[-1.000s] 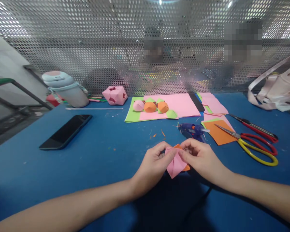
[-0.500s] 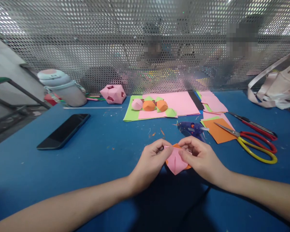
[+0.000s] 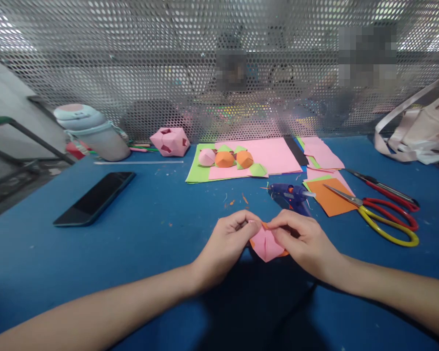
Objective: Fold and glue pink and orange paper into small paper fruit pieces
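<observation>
Between my hands is a folded paper piece (image 3: pixel 266 245), pink on the near face with orange paper showing at its edges. My left hand (image 3: pixel 231 242) pinches its left upper side between thumb and fingers. My right hand (image 3: pixel 303 242) grips the upper right part, fingertips at the orange top edge. The piece is held above the blue table, and its back is hidden. Just beyond my right hand lies a purple glue gun (image 3: pixel 289 192). Folded pink, orange and green paper pieces (image 3: pixel 225 159) rest on stacked coloured sheets (image 3: pixel 274 156) farther back.
Scissors (image 3: pixel 380 214) and a box cutter (image 3: pixel 384 189) lie at right beside orange paper squares (image 3: pixel 329 197). On the left are a phone (image 3: pixel 95 200), a bottle (image 3: pixel 95 131) and a pink paper ball (image 3: pixel 170 142). A perforated metal screen (image 3: pixel 149 73) closes the back; a bag (image 3: pixel 420 126) sits far right.
My right fingertips have shifted slightly along the orange top edge, covering more of it. The left hand keeps its pinch, and the folded paper stays nearly in place.
</observation>
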### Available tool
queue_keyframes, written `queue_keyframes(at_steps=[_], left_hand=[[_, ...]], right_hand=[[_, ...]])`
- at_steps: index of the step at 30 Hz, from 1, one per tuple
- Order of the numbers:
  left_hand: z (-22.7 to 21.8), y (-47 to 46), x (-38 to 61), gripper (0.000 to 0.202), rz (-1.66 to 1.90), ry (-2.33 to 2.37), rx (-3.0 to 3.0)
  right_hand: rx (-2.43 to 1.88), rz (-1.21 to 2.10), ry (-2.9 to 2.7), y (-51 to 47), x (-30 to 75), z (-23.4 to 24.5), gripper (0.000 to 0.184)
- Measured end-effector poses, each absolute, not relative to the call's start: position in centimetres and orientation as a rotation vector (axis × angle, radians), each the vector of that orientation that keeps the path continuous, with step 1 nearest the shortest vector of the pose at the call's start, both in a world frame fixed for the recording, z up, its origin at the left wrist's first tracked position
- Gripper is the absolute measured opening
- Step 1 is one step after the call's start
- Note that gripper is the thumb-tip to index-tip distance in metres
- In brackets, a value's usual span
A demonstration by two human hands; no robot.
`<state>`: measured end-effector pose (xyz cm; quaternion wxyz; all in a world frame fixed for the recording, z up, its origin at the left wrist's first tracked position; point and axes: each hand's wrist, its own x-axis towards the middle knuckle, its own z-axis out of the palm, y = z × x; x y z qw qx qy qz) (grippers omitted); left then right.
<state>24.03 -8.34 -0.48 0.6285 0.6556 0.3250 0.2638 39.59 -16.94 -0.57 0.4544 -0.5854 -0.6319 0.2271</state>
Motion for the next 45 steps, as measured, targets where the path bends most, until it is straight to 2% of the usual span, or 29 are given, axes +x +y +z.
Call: queue_keyframes(at_steps=[14,21,23,32,41,45], left_hand=[[-0.4,-8.4,24.3,0.010,0.572,0.746,1.456],[-0.4,-8.6,24.1,0.007,0.587,0.753,1.576],[-0.4,-8.7,24.0,0.007,0.587,0.757,1.649],[-0.8,-8.6,23.8,0.007,0.473,0.740,1.998],[-1.1,-8.0,24.0,0.010,0.650,0.745,1.717],[-1.5,-7.9,24.2,0.014,0.744,0.771,1.608]], right_hand=[[-1.270,0.265,-1.832,-16.8,40.1,-1.4,0.025],[-1.486,0.581,-1.628,-16.9,39.6,-0.4,0.007],[-1.507,0.624,-1.616,-16.9,39.5,-0.2,0.008],[-1.310,0.274,-1.969,-16.9,40.0,-2.0,0.017],[-1.425,0.788,-1.517,-16.7,40.2,-0.2,0.018],[-1.488,0.832,-1.426,-17.0,39.9,-1.2,0.015]])
